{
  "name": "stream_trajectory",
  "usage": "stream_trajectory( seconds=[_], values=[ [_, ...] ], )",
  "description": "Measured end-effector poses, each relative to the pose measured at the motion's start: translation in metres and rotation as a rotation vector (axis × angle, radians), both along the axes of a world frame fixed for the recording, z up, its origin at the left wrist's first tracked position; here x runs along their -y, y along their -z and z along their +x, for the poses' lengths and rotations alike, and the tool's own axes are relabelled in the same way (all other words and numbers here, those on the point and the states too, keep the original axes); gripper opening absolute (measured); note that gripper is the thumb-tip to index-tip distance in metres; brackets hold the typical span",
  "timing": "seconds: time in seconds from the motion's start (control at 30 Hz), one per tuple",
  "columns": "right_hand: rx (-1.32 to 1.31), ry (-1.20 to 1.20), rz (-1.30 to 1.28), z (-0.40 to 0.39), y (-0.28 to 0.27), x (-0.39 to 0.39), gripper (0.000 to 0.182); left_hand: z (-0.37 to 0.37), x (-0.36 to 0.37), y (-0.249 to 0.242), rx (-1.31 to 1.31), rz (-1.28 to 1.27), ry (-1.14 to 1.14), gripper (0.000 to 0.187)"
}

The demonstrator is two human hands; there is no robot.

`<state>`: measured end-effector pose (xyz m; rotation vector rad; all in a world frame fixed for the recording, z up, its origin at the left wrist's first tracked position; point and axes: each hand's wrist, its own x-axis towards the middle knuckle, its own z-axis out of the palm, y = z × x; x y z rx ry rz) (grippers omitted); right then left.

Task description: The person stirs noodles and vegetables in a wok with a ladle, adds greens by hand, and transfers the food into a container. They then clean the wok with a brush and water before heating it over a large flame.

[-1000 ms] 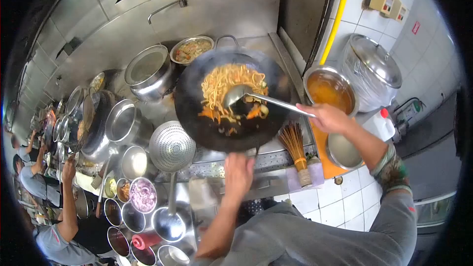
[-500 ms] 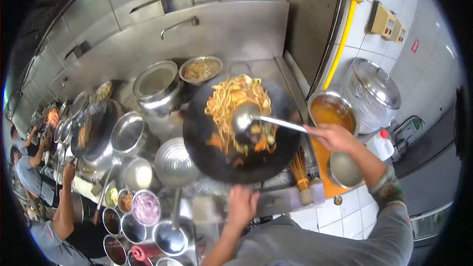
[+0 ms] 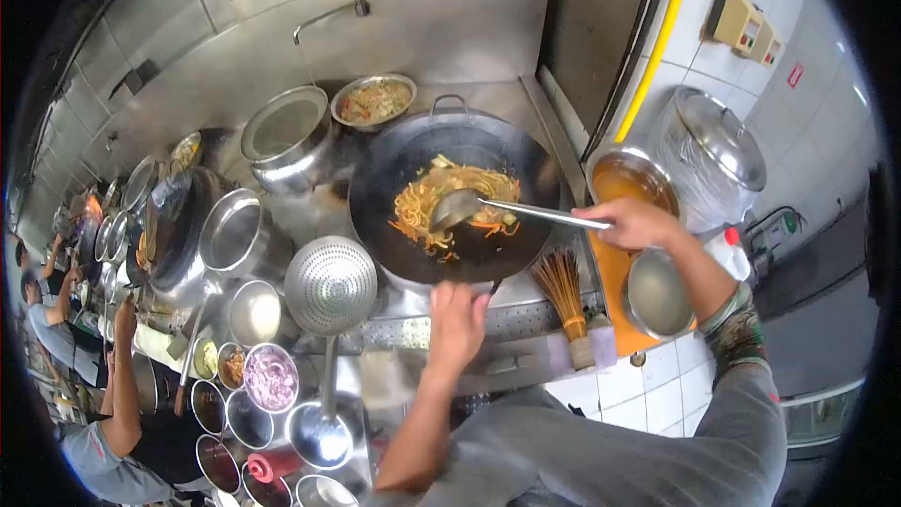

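A black wok sits on the stove in front of me, with a loop handle at its far rim. Stir-fried noodles with strips of vegetables lie in its middle. My left hand is closed at the wok's near rim; its grip covers the handle there. From the right, my right hand is wrapped around the metal handle of a ladle. The ladle's bowl rests among the noodles. A bamboo wok brush stands beside the wok's near right side.
Left of the wok lies a perforated strainer, near several ingredient bowls and a bowl of chopped onion. A food-filled bowl and a pot stand behind. At right are a pot of orange liquid and a lidded pot. Co-workers stand left.
The wok has gone from tipped toward me to lying level, and its far handle now shows clearly. The noodles have settled lower in it. The ladle's bowl has moved down and slightly left.
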<state>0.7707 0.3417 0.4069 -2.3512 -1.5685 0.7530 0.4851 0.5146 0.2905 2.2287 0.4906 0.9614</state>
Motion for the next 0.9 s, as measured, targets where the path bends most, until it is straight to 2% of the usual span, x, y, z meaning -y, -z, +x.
stream_trajectory(
  seconds=[0.07,0.1,0.17,0.2,0.27,0.3,0.37,0.43,0.5,0.57,0.63,0.67,0.73,0.77,0.83,0.9],
  values=[
    [0.402,-0.172,0.373,-0.004,0.022,0.001,0.057,-0.023,0.007,0.028,-0.110,0.043,-0.004,0.016],
    [0.415,-0.171,0.385,-0.005,0.019,0.009,0.057,-0.040,0.014,0.044,-0.166,0.057,0.032,0.018],
    [0.311,-0.107,0.223,-0.003,-0.002,0.028,0.055,-0.065,0.028,0.032,-0.144,0.020,0.110,0.022],
    [0.315,-0.106,0.221,0.004,-0.017,0.033,0.055,-0.059,0.021,0.017,-0.135,0.080,0.099,0.022],
    [-0.047,0.043,0.081,0.007,-0.038,0.052,0.053,-0.043,0.013,-0.010,-0.117,0.065,0.065,0.020],
    [-0.048,0.044,0.077,0.011,-0.045,0.057,0.053,-0.027,0.001,-0.022,-0.073,0.034,0.038,0.018],
    [-0.058,-0.039,0.042,0.021,-0.055,0.059,0.052,-0.006,-0.017,-0.013,-0.045,0.048,0.029,0.017],
    [0.030,-0.056,0.027,0.014,-0.043,0.052,0.052,0.006,-0.023,-0.004,-0.047,0.042,0.045,0.019],
    [0.173,0.091,0.047,-0.005,-0.017,0.042,0.051,0.000,-0.020,0.002,-0.155,0.006,0.065,0.026],
    [0.160,0.114,0.120,-0.019,0.032,0.046,0.050,-0.010,-0.018,-0.002,-0.033,0.065,-0.018,0.040],
    [-0.087,0.425,0.329,-0.041,0.069,0.043,0.054,-0.056,-0.017,0.001,-0.194,-0.076,-0.189,0.056],
    [-0.094,0.425,0.312,-0.050,0.066,0.035,0.054,-0.085,-0.019,0.024,-0.257,-0.088,-0.303,0.060],
    [-0.436,0.795,0.279,-0.077,0.057,0.013,0.056,-0.136,-0.019,0.053,-0.398,-0.164,-0.444,0.068],
    [-0.445,0.803,0.258,-0.079,0.067,0.003,0.056,-0.155,-0.014,0.060,-0.472,-0.233,-0.477,0.071],
    [-0.264,0.709,0.488,-0.072,0.089,-0.023,0.057,-0.168,-0.010,0.076,-0.519,-0.269,-0.488,0.074],
    [-0.034,0.640,0.332,-0.086,0.079,-0.052,0.056,-0.164,-0.008,0.075,-0.553,-0.566,-0.405,0.071]
  ],
)
